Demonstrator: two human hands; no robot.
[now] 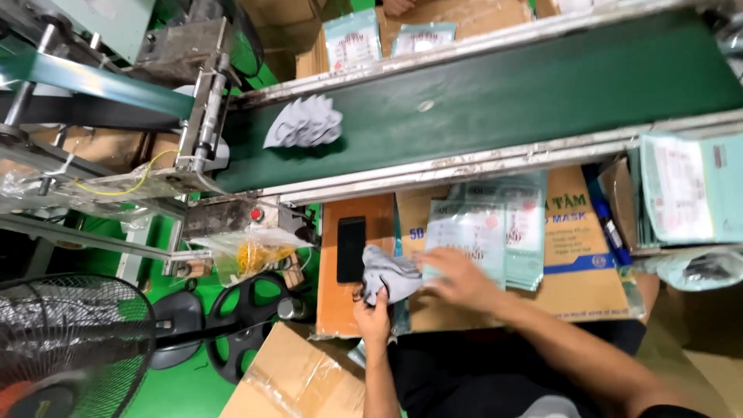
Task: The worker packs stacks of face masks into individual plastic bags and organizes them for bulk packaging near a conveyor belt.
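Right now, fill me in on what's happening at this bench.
A person sits below a green conveyor belt. Their left hand grips a bunch of grey face masks, while the right hand rests on a stack of flat printed pouches lying on cardboard. Another fanned bunch of masks lies on the belt. A black phone lies beside the held masks.

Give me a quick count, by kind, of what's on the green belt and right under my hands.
Grey mask stacks: 2, one on the conveyor belt at, one held by the left hand at
Black phone: 1
Piles of printed pouches under the right hand: 1
Total: 4
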